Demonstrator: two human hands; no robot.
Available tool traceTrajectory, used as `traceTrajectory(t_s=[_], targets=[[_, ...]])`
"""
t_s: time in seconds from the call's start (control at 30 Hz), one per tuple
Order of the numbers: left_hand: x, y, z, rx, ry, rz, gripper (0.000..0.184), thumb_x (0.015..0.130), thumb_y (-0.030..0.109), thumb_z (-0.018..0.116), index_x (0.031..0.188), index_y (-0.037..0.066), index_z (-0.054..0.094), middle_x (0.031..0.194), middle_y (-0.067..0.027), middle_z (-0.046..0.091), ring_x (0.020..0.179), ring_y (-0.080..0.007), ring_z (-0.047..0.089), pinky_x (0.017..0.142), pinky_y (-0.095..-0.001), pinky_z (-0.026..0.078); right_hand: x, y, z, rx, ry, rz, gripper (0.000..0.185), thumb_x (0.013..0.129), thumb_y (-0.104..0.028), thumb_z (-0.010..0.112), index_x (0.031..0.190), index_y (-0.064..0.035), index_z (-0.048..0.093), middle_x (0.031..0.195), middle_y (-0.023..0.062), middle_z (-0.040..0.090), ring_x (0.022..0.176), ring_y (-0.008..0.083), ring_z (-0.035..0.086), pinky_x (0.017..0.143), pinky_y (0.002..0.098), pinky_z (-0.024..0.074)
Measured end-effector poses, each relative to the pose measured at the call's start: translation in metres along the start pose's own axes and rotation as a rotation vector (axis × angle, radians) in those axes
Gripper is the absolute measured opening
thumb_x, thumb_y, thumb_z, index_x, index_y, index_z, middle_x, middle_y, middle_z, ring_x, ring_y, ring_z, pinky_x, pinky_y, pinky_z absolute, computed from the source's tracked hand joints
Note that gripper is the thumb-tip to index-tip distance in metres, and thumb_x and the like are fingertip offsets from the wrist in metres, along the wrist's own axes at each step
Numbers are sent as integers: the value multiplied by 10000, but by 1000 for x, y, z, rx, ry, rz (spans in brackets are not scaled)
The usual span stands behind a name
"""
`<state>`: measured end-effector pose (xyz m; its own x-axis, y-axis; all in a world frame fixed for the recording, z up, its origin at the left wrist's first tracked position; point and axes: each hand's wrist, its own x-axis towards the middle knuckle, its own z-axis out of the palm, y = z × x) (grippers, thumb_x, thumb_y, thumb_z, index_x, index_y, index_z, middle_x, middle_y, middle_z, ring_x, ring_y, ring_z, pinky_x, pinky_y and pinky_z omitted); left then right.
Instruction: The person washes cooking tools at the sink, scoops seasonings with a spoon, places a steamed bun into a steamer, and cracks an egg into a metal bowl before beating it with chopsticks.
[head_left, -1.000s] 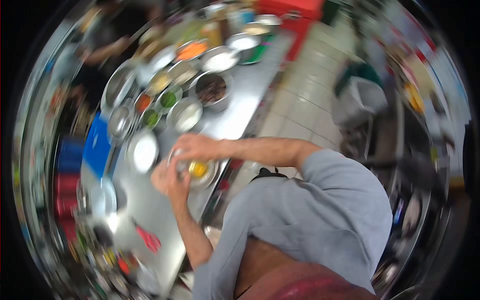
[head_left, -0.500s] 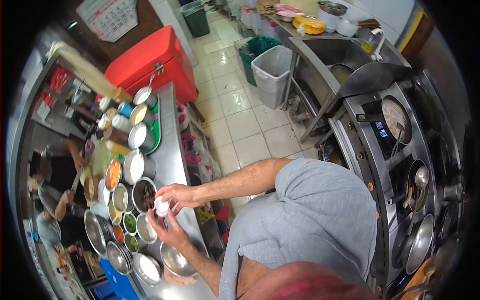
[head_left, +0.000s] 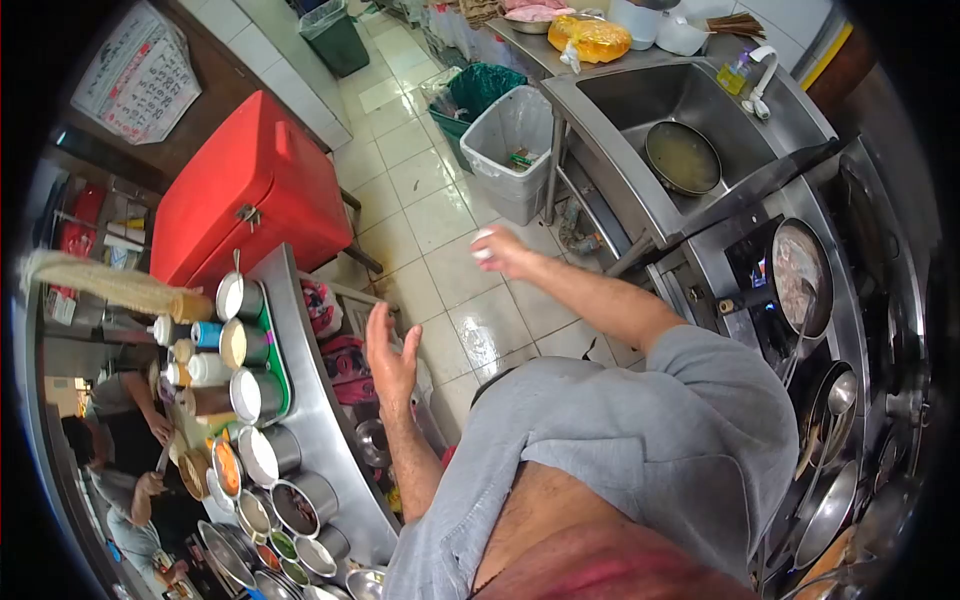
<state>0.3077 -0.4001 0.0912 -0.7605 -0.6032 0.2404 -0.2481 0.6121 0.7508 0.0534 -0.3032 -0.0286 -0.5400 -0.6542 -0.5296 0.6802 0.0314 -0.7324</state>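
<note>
My right hand (head_left: 506, 252) is closed around a small rounded white thing, which looks like an eggshell (head_left: 484, 243). It is held out over the tiled floor, just short of the grey bin (head_left: 512, 150). My left hand (head_left: 393, 362) is raised beside the counter edge, fingers spread, with nothing in it. To its left, the steel counter (head_left: 318, 395) carries several metal pots, among them one with dark contents (head_left: 297, 508) and one with white contents (head_left: 262, 458).
Beyond the counter stands a red cooler (head_left: 225, 190). A green-lined bin (head_left: 478, 100) adjoins the grey one. On the right are a sink (head_left: 640, 90) holding a pan (head_left: 683, 158), and a stove with a frying pan (head_left: 800, 265). People work behind the counter at left.
My hands have moved apart and away from the pots. The right one has carried the white shell toward the bins; the left has opened. The view has turned toward the sink and bins.
</note>
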Motion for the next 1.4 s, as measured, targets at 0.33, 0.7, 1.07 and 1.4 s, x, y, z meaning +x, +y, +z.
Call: traceTrajectory(t_s=[0.33, 0.7, 1.07, 1.4], targets=[[164, -43, 82, 2, -394, -24, 547, 770, 184, 682, 1237, 33, 439, 1256, -118, 459, 1004, -258, 551, 798, -372, 467, 141, -191, -90, 111, 226, -219, 186, 731, -72, 615, 876, -40, 504, 779, 74, 533, 575, 170, 543, 414, 256, 440], [398, 9, 197, -58, -632, 259, 499, 757, 152, 683, 1187, 17, 469, 1192, -154, 500, 916, -287, 572, 778, -345, 481, 262, -264, -137, -96, 127, 45, 150, 733, -76, 621, 855, -61, 536, 711, 40, 540, 584, 149, 547, 447, 272, 457], [432, 56, 328, -159, -687, 160, 456, 767, 139, 684, 1166, 23, 495, 1107, -141, 556, 892, -230, 605, 761, -338, 485, 223, -387, -239, 283, 100, -442, 379, 798, -206, 620, 1102, -33, 475, 1039, 135, 543, 808, 233, 606, 640, 332, 494], [474, 173, 427, -400, -825, 208, 294, 781, 68, 657, 1053, 12, 563, 906, -71, 610, 742, -137, 593, 663, -261, 482, 98, -550, -606, 183, 1291, -903, 71, 780, -114, 600, 737, -80, 556, 603, -3, 498, 505, 104, 487, 405, 237, 368]])
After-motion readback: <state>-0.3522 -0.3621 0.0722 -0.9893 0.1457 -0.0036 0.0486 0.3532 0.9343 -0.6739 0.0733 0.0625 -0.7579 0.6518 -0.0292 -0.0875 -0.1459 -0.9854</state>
